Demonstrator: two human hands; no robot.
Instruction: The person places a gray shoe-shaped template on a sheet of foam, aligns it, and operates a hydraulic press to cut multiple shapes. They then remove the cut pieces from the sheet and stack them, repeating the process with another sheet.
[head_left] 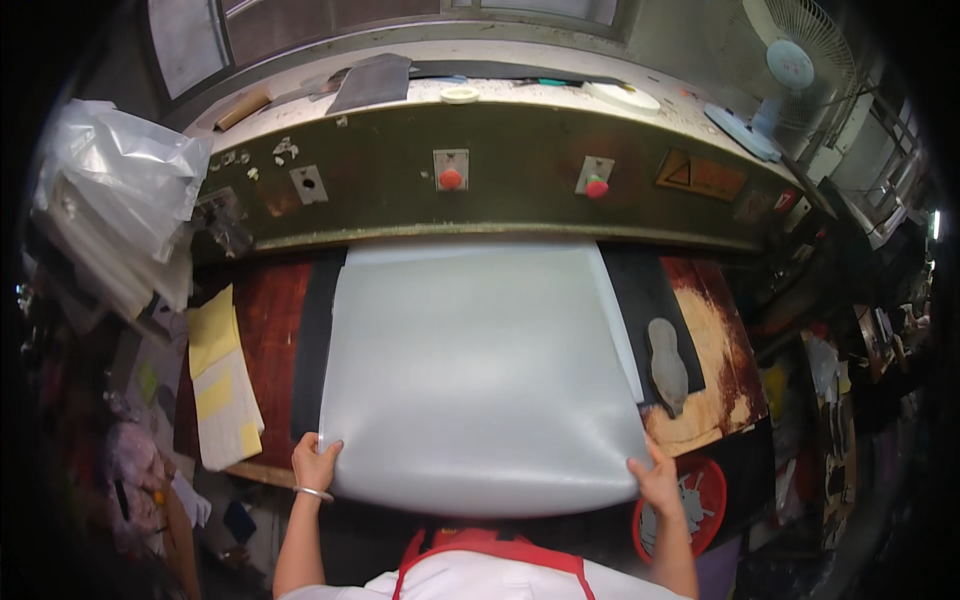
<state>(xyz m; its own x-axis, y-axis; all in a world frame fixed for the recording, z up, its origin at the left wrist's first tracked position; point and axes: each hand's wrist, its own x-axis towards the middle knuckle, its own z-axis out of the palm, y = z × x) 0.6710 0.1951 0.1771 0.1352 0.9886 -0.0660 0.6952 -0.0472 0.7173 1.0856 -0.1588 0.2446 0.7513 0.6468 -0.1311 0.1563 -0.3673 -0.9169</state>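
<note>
A large glossy grey sheet (470,370) lies across the work table, its near end curving down over the table's front edge. My left hand (316,464) pinches its near left corner, thumb on top; a bangle circles that wrist. At the near right corner my right hand (656,482) grips the same sheet, fingers along its side edge. The sheet's far end reaches under the green machine beam (390,190). Beneath it a black mat (318,340) shows on both sides. To the right of the sheet rests a grey, sole-shaped piece (667,365).
Yellow and white papers (225,385) lie at the table's left. Under my right forearm stands a red basket (712,490) with grey scraps. The beam carries red push buttons (451,178). Clear plastic bags (130,180) hang at the far left; a fan (790,65) stands back right.
</note>
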